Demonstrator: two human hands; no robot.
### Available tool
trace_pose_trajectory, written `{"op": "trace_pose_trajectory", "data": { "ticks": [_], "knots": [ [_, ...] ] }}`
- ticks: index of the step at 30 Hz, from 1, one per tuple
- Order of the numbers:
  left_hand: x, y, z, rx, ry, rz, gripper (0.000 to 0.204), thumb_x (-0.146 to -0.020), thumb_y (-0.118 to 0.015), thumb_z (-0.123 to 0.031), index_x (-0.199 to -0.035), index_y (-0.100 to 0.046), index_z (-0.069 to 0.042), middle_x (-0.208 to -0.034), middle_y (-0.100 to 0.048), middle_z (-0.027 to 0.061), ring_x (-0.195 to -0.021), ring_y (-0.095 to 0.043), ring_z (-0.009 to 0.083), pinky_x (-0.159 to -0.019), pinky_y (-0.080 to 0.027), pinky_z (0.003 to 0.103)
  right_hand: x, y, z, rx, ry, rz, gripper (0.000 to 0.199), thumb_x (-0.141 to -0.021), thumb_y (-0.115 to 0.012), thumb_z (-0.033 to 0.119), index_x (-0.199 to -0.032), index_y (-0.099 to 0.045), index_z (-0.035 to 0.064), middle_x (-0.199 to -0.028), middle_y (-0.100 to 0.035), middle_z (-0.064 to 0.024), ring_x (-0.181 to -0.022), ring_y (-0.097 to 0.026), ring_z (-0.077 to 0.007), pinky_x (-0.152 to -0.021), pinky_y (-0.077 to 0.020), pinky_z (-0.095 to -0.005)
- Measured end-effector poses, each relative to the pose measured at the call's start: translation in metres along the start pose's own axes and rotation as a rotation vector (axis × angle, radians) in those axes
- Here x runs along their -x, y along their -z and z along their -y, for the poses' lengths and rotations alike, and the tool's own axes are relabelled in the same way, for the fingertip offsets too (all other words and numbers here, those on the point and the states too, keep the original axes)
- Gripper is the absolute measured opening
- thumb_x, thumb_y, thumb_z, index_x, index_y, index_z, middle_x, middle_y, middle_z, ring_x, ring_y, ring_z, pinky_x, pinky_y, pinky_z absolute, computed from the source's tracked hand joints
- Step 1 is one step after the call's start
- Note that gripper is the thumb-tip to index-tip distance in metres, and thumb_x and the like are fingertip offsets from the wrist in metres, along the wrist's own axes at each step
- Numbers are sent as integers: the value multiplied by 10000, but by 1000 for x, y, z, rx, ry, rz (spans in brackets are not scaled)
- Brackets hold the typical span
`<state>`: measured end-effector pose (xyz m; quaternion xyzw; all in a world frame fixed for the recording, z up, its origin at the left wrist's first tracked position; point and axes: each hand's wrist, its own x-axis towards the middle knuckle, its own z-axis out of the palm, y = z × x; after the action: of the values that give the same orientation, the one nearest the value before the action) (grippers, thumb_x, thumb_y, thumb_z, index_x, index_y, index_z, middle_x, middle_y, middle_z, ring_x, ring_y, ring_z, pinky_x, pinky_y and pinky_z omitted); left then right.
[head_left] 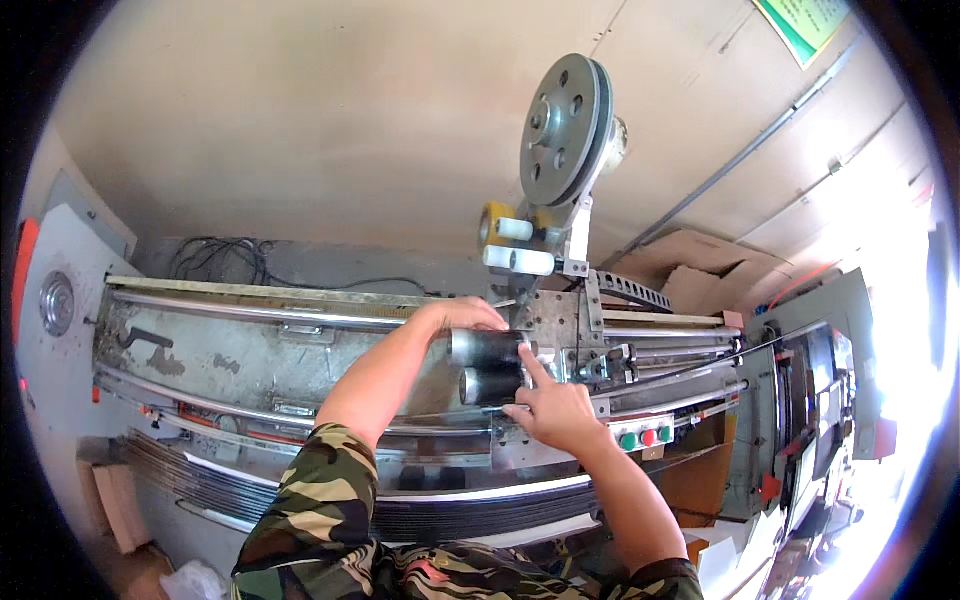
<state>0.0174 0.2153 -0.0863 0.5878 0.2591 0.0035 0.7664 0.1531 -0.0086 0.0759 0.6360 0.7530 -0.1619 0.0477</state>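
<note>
Two dark rollers with shiny left ends, an upper roller (485, 349) and a lower roller (490, 386), stick out leftward from the machine's carriage. Over the far side of the upper one reaches my left hand (468, 314), its fingers extended and their tips partly hidden. A thin pale rod (505, 304) shows by those fingers; I cannot tell whether they touch it. My right hand (556, 405) is at the rollers' right ends, open, with the index finger stretched up to the upper roller and the thumb apart near the lower one.
Behind the rollers stands an arm with a grey pulley wheel (566, 130), white guide rollers (520, 261) and a yellow ring (491, 226). Long metal rails (250, 307) run sideways. Green and red push buttons (648, 437) sit right of my right hand. Dark rods (450, 515) lie in front.
</note>
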Motion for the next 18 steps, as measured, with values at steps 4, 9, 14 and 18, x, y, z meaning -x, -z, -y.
{"op": "trace_pose_trajectory", "data": {
  "ticks": [4,9,14,18],
  "knots": [
    [59,-42,-62,-745,-274,-165,563,-740,-824,-426,-1139,-711,-46,-1029,-733,87,-936,-684,183,-827,-531,328,-19,25,-14,-32,65,65,367,-894,-626,472,-922,-763,133,-1521,-429,-157,-961,-696,-366,-804,-553,-491],
    [60,-99,-74,-883,-79,-638,402,-699,-841,-418,-969,-751,-134,-919,-736,69,-916,-676,287,-815,-531,407,-34,33,-49,-102,137,127,383,-878,-595,537,-953,-765,202,-1474,-500,-127,-1097,-656,-332,-878,-530,-472],
    [59,-117,-59,-1016,-519,-784,230,-755,-796,-286,-767,-683,-85,-792,-675,65,-840,-623,285,-733,-511,414,5,13,-110,-181,156,-86,401,-871,-615,551,-969,-773,196,-1367,-603,-111,-1108,-652,-331,-911,-523,-441],
    [77,-132,-67,-1216,-676,-808,229,-757,-783,-233,-701,-631,-71,-757,-638,58,-812,-601,285,-703,-499,410,27,11,-134,-295,6,-68,396,-850,-656,542,-958,-787,185,-1031,-729,-116,-963,-686,-335,-853,-538,-441]
  ]
}}
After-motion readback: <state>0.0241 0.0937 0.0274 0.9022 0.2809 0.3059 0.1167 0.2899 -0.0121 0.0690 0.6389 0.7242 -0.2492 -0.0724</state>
